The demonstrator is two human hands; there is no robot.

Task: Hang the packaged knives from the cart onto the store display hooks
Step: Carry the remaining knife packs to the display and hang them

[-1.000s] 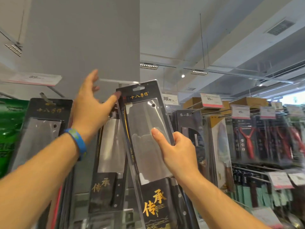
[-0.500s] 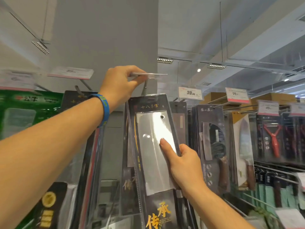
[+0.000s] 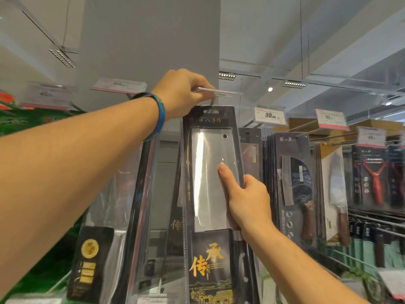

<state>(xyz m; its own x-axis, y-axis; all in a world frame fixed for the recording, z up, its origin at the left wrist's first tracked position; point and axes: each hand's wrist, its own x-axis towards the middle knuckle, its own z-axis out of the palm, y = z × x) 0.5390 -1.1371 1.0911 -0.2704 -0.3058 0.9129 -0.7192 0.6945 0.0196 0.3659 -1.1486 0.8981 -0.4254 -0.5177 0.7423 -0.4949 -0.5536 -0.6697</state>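
Crowded knife racks [image 3: 291, 176] flank the cleaver pack [image 3: 206, 172] — right grip [image 3: 247, 205] clasps its edge, left grip [image 3: 182, 93] pinches the price tag [image 3: 225, 92].

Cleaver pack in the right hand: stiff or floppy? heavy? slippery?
Probably stiff: the cleaver pack looks flat and straight though the right hand grips only one edge at mid-height. Likely heavy for its size: a broad steel blade sits inside. Glossy plastic front shows glare, so possibly slippery.
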